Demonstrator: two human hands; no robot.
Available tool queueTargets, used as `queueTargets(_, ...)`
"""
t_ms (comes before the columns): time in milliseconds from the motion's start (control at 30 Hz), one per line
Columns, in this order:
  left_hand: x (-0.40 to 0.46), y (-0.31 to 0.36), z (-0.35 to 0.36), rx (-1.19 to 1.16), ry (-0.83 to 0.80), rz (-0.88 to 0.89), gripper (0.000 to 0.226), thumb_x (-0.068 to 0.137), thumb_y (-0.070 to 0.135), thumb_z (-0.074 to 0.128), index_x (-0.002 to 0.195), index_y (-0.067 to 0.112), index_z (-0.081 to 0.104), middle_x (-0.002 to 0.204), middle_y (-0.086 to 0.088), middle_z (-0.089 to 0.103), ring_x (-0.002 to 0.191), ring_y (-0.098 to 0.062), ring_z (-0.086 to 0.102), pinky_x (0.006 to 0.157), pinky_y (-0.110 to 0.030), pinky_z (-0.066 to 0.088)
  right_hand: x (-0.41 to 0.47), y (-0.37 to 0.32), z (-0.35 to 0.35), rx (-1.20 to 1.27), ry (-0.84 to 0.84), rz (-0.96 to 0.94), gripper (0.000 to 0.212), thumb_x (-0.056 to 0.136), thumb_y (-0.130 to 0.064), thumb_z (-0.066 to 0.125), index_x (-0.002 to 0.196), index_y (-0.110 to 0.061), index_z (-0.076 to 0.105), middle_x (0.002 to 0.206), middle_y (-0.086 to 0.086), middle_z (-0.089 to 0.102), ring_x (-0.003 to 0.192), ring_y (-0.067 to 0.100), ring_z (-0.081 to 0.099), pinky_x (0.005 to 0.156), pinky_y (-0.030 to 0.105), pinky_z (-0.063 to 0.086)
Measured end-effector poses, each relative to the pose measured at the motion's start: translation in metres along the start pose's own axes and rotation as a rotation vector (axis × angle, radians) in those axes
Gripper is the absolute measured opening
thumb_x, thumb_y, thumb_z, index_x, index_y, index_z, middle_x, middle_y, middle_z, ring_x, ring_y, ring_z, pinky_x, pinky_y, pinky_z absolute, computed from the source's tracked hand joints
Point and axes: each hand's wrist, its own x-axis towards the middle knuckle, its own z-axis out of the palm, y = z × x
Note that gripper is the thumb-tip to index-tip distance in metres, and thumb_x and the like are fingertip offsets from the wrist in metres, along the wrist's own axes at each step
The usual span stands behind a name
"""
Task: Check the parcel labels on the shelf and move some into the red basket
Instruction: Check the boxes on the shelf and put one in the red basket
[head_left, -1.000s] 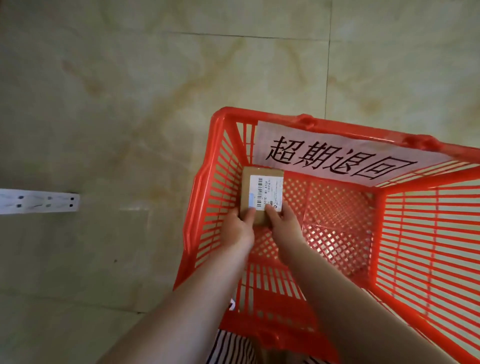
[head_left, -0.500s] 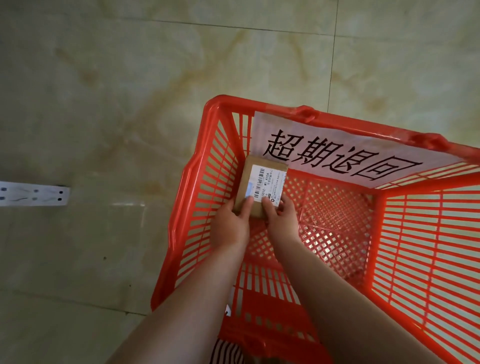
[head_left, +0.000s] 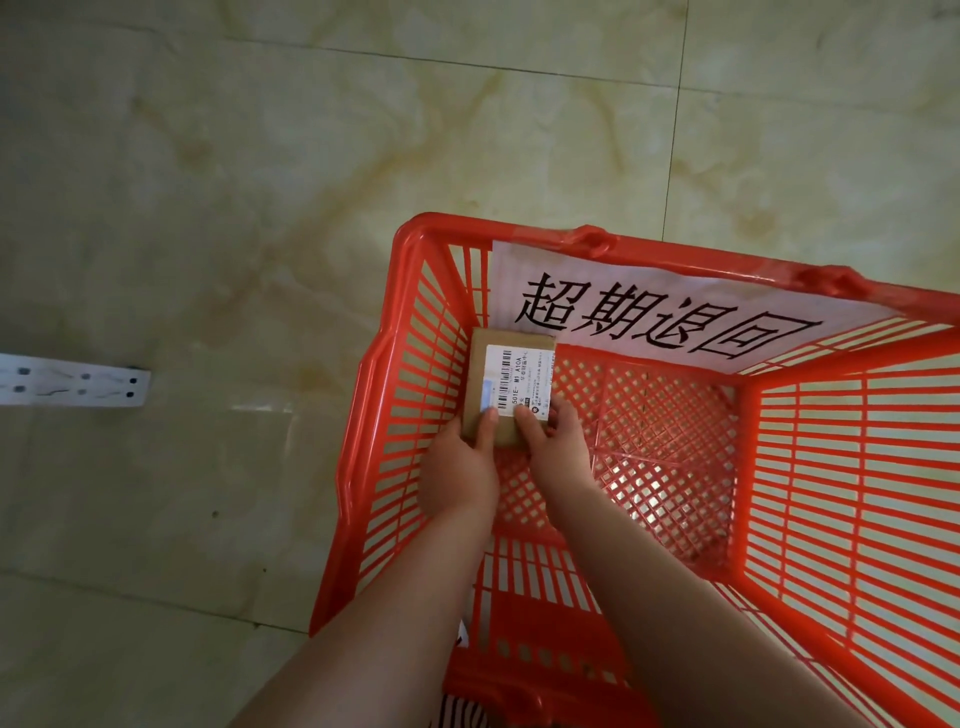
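Parcel: a small brown cardboard parcel (head_left: 511, 387), white barcode label up, sits low in the far left corner of the red basket (head_left: 670, 249), which stands on the tiled floor (head_left: 208, 208).
Left hand: left hand (head_left: 457, 475) grips the parcel's near left edge, thumb on top.
Right hand: right hand (head_left: 556, 447) grips its near right edge, thumb on the label.
Basket sign: a white paper sign (head_left: 670, 325) with large black characters hangs on the far wall.
Progress: this parcel looks nearly placed, not yet let go; no other parcel in the basket. The shelf is out of view, so what remains cannot be told.

Pale marbled tile floor (head_left: 260, 208), red basket (head_left: 374, 415) standing on it, white perforated strip (head_left: 72, 385) at left
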Motion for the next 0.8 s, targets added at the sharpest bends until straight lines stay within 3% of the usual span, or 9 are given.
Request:
queueTargets(200, 0.007, 0.002, 0.004, -0.086, 0.003, 0.019, 0.043, 0.098, 0.042, 0.049, 0.129, 0.014, 0.057, 0.123, -0.007, 0.067, 0.112, -0.026, 0.062, 0.085, -0.026, 0.04, -0.002, -0.008, 0.002, 0.03, 0.0, 0.01, 0.053, 0.095, -0.032, 0.064, 0.143, -0.019, 0.045, 0.132, 0.006, 0.057, 0.119, 0.022, 0.058, 0.103, 0.041, 0.05)
queueTargets(367, 0.006, 0.005, 0.011, -0.257, -0.006, -0.14, 0.059, 0.088, 0.043, 0.064, 0.132, 0.006, 0.051, 0.13, -0.012, 0.063, 0.12, -0.029, 0.059, 0.101, -0.037, 0.045, -0.005, -0.008, 0.0, 0.042, -0.024, 0.022, 0.047, 0.094, -0.032, 0.065, 0.136, -0.018, 0.049, 0.13, 0.006, 0.064, 0.116, 0.022, 0.063, 0.103, 0.043, 0.051)
queueTargets(433, -0.001, 0.007, 0.012, -0.334, 0.013, -0.252, 0.069, 0.082, 0.05, 0.068, 0.132, 0.005, 0.052, 0.131, -0.012, 0.063, 0.122, -0.03, 0.059, 0.104, -0.041, 0.045, -0.01, -0.012, -0.003, 0.055, -0.048, 0.034, 0.041, 0.094, -0.033, 0.066, 0.129, -0.021, 0.048, 0.13, 0.007, 0.064, 0.114, 0.022, 0.064, 0.102, 0.043, 0.052)
queueTargets(533, -0.011, 0.003, 0.011, -0.387, -0.042, -0.371, 0.077, 0.075, 0.063, 0.064, 0.131, 0.011, 0.058, 0.129, -0.01, 0.065, 0.12, -0.03, 0.06, 0.103, -0.046, 0.047, -0.021, -0.02, -0.012, 0.012, -0.059, 0.063, 0.057, 0.096, -0.034, 0.063, 0.144, -0.013, 0.041, 0.129, -0.001, 0.057, 0.114, 0.016, 0.056, 0.098, 0.033, 0.046)
queueTargets(633, -0.021, -0.004, -0.003, -0.458, -0.109, -0.468, 0.105, 0.05, 0.082, 0.055, 0.13, 0.015, 0.059, 0.128, -0.008, 0.065, 0.118, -0.029, 0.062, 0.101, -0.046, 0.049, -0.043, -0.036, -0.019, -0.088, -0.018, 0.114, 0.069, 0.095, -0.043, 0.06, 0.15, -0.009, 0.035, 0.143, 0.009, 0.052, 0.128, 0.027, 0.052, 0.099, 0.039, 0.043)
queueTargets(667, -0.028, 0.0, -0.015, -0.491, -0.154, -0.488, 0.102, 0.051, 0.081, 0.056, 0.128, 0.016, 0.06, 0.128, -0.008, 0.065, 0.117, -0.028, 0.062, 0.101, -0.045, 0.049, -0.054, -0.043, -0.021, -0.106, -0.005, 0.116, 0.068, 0.095, -0.044, 0.059, 0.149, -0.009, 0.037, 0.144, 0.012, 0.052, 0.129, 0.03, 0.052, 0.099, 0.04, 0.044)
queueTargets(733, -0.052, 0.02, -0.052, -0.553, -0.226, -0.502, 0.066, 0.077, 0.064, 0.062, 0.122, 0.016, 0.062, 0.123, -0.007, 0.066, 0.112, -0.027, 0.064, 0.097, -0.043, 0.051, -0.083, -0.062, -0.026, -0.113, 0.007, 0.121, 0.059, 0.097, -0.044, 0.058, 0.142, -0.008, 0.048, 0.135, 0.011, 0.06, 0.118, 0.028, 0.059, 0.095, 0.039, 0.048)
queueTargets(800, -0.079, 0.042, -0.094, -0.684, -0.278, -0.531, 0.038, 0.091, 0.044, 0.062, 0.116, 0.016, 0.062, 0.112, -0.004, 0.068, 0.1, -0.021, 0.065, 0.08, -0.034, 0.053, -0.118, -0.088, -0.034, -0.08, -0.028, 0.138, 0.045, 0.097, -0.041, 0.058, 0.128, -0.01, 0.061, 0.121, 0.011, 0.069, 0.103, 0.024, 0.065, 0.093, 0.041, 0.055)
